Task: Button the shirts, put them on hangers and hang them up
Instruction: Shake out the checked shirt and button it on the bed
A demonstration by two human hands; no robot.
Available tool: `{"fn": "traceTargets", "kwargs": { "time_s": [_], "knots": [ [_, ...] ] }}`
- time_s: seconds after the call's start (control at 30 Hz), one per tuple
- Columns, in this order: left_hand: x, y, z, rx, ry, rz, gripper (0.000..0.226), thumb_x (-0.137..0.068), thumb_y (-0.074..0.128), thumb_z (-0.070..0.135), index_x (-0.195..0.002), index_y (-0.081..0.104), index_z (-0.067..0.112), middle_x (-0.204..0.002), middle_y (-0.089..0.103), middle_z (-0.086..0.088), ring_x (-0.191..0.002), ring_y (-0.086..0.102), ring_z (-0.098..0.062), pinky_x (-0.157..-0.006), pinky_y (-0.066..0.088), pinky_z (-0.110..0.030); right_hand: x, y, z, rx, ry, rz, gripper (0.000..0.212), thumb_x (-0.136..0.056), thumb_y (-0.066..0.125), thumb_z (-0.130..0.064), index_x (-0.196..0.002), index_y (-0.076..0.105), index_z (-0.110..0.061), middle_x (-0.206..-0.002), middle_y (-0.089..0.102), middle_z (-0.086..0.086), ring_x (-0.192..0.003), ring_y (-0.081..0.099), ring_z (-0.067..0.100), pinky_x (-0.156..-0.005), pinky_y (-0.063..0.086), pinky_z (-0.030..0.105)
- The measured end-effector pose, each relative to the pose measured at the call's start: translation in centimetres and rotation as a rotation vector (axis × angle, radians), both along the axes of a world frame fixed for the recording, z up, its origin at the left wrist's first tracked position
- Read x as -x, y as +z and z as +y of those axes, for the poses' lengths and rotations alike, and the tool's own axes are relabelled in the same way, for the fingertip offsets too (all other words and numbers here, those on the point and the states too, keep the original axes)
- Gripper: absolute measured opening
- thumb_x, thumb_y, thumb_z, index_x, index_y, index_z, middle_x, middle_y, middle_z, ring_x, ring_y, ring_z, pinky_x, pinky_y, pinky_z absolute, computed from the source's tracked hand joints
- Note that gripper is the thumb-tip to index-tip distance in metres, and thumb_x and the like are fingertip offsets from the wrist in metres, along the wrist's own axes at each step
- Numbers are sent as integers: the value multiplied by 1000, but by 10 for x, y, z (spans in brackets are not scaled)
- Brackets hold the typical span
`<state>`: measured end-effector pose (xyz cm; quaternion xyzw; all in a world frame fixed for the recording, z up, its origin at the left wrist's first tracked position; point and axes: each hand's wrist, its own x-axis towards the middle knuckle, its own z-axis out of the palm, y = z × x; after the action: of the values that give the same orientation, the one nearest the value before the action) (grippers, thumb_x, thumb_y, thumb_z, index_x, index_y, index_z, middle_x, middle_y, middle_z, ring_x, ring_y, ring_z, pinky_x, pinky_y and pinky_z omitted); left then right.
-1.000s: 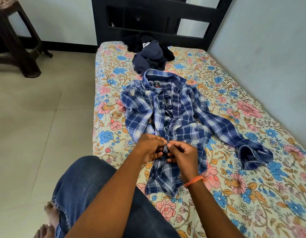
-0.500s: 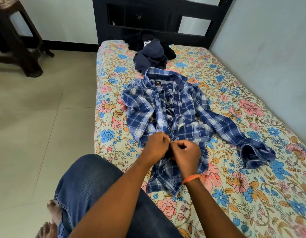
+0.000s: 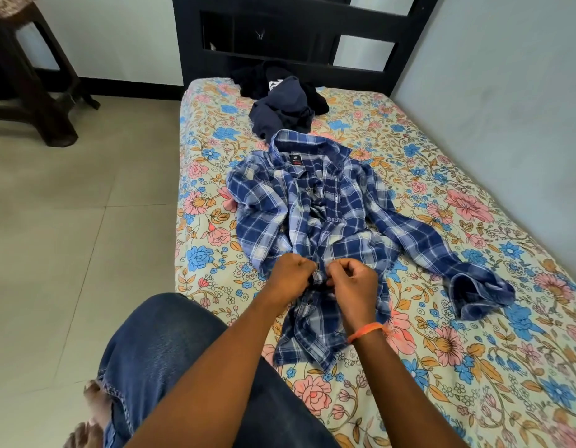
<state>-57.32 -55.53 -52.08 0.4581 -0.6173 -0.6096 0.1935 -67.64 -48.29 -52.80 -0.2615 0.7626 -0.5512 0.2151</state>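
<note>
Both hands are working slightly farther up the placket than before; left hand (image 3: 291, 274) and right hand (image 3: 352, 282) are pinching the plaid shirt (image 3: 338, 227), lying open on the bed (image 3: 441, 367). Being soft and limp, it is best gripped at the placket edges.

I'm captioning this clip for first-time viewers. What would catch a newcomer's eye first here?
The blue plaid shirt spread across the floral bedsheet stands out first. At its lower front, the left hand and right hand pinch the placket together. Beyond the collar, a heap of dark clothes lies near the black headboard.
</note>
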Motion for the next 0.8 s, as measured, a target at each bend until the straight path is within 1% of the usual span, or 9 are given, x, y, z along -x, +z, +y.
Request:
{"fn": "traceTargets", "kwargs": {
  "time_s": [0.03,0.1,0.17,0.23,0.37,0.43,0.5,0.6,0.8],
  "knots": [
    [1,0,1,-37,-17,4,26,-97,49,15,-72,51,8,-67,45,-13,-51,36,-18,-42,28,-21,2,-1,0,-17,28,2,14,-83,68,-10,-70,69,-6,-67,69,14,-59,58,17,-57,50,36],
    [3,0,3,-80,-44,-5,29,-99,46,15,-70,49,12,-66,43,-11,-49,34,-16,-40,27,-20,3,-2,-1,-27,47,-18,14,-84,70,-11,-71,71,-6,-70,70,15,-61,60,18,-59,52,36],
    [5,-3,3,-90,-48,-25,29,-100,45,16,-71,50,11,-65,43,-10,-47,33,-14,-40,26,-20,4,-3,-1,-52,70,-38,15,-83,72,-12,-70,73,-5,-71,69,18,-61,59,19,-60,51,36],
    [5,-5,1,-71,-35,-65,25,-99,47,17,-76,53,9,-68,46,-12,-49,36,-16,-42,27,-21,7,-5,0,-84,111,-58,15,-82,74,-11,-70,74,-4,-70,70,18,-61,60,18,-59,50,32],
    [6,-11,0,-51,34,-72,23,-95,57,15,-73,60,9,-68,58,-9,-63,54,-21,-55,44,-29,9,-9,-1,-110,136,-46,11,-83,74,-10,-73,76,-7,-70,72,11,-63,64,15,-59,52,27],
    [5,-13,0,-64,79,-55,15,-94,61,14,-82,65,6,-72,64,-7,-62,59,-18,-59,52,-30,9,-12,-2,-123,150,-35,6,-82,75,-10,-76,77,-10,-73,74,4,-69,68,16,-64,56,30],
    [4,-13,0,-106,120,-25,12,-93,64,14,-91,66,2,-74,65,-7,-59,61,-15,-58,55,-27,10,-14,-2,-128,147,-40,4,-82,75,-9,-79,77,-11,-77,75,3,-73,70,19,-69,58,33],
    [4,-13,-1,-162,165,3,10,-93,65,14,-89,67,5,-74,65,-7,-58,61,-14,-59,58,-27,11,-16,-2,-123,144,-43,4,-82,76,-7,-81,76,-11,-79,75,5,-75,70,22,-71,58,35],
    [6,-10,-6,-395,197,79,14,-100,51,9,-102,63,3,-70,61,-6,-53,57,-14,-46,50,-22,8,-16,0,-82,156,-21,5,-82,77,-10,-81,78,-15,-78,76,1,-76,72,18,-72,59,34]
  ]
}}
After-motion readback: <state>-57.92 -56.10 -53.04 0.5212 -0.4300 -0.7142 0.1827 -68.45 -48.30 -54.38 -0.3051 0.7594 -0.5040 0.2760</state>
